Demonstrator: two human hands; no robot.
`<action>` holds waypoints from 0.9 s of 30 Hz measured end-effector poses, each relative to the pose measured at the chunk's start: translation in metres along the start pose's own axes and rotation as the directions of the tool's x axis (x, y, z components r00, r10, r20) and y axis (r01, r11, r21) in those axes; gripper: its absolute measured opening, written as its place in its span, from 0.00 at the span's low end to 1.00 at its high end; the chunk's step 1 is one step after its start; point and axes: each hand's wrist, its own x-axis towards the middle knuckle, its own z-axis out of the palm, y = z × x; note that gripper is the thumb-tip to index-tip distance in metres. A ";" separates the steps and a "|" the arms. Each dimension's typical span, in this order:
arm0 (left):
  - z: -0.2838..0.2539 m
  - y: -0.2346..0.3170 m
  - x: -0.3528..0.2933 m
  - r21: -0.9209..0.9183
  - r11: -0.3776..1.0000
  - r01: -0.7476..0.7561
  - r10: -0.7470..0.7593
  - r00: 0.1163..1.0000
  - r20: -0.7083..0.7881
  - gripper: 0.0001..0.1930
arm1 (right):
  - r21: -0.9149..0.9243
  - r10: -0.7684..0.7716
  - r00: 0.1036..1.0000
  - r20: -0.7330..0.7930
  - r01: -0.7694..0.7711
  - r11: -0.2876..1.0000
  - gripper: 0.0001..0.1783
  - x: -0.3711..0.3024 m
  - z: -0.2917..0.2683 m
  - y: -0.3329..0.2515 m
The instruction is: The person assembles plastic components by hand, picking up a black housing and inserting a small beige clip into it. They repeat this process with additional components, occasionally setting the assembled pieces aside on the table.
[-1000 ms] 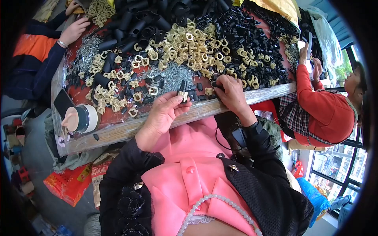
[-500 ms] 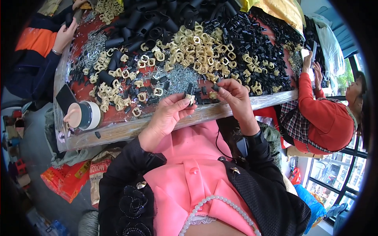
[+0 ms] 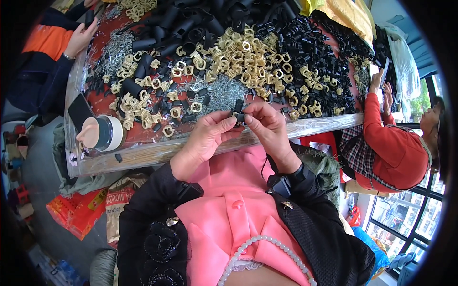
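My left hand is closed on a small black-and-cream plastic fitting, held upright just above the table's near edge. Against the fitting's side, my right hand pinches a small black plastic piece between thumb and forefinger. Fingers partly cover both, so how they join cannot be made out. Just beyond my hands lies a heap of thin silvery metal pins. Cream square-holed plastic clips are piled farther back, with loose ones to the left. Small black fittings cover the right side.
Black tubes fill the table's far side. A lidded jar and a dark phone stand at the left corner. Plastic film wraps the wooden edge. Co-workers are at left and right.
My right hand has moved left with the black piece, from apart to touching the fitting in my left hand. My left hand has shifted slightly right.
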 end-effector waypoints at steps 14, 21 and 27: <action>0.001 0.002 0.001 -0.056 0.998 0.020 -0.018 0.999 0.036 0.11 | -0.631 -0.375 0.923 0.084 0.340 0.697 0.16 0.002 0.004 0.004; -0.004 0.003 0.001 -0.010 0.993 0.114 -0.113 0.990 0.080 0.10 | -0.688 -0.342 0.932 0.117 0.325 0.649 0.16 -0.001 -0.003 0.006; 0.001 0.005 -0.004 0.107 0.992 0.073 -0.078 0.996 0.047 0.11 | -0.695 -0.413 0.887 0.206 0.430 0.577 0.16 0.000 -0.005 0.005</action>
